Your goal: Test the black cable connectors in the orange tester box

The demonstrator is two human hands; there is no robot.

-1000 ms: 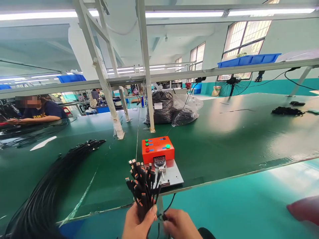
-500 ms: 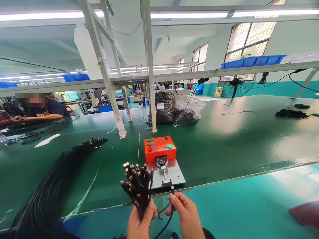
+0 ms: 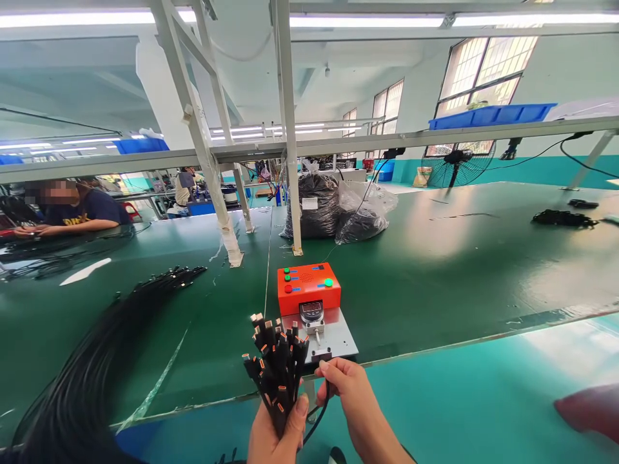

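Observation:
My left hand point(image 3: 283, 428) is wrapped round a bunch of black USB cables point(image 3: 278, 361), their metal plugs with orange insides fanned out at the top. My right hand point(image 3: 345, 390) pinches one black cable point(image 3: 320, 415) near its end, at the front edge of a metal plate point(image 3: 341, 338). That cable's plug is hidden by the fingers and the fixture. On the plate sits a small round digital gauge point(image 3: 312, 312) with a rod pointing toward me. Behind it stands an orange box point(image 3: 309, 293) with green and red buttons.
A long bundle of black cables point(image 3: 91, 341) lies at the left of the green table point(image 3: 425, 277). Black plastic bags point(image 3: 319, 206) stand behind a white post point(image 3: 291, 161). A person point(image 3: 91, 209) sits at the far left. More black cables point(image 3: 563, 219) lie at the right.
My right hand has moved forward and a little left, bringing the cable end to the fixture's front. The bunch in my left hand has shifted slightly right.

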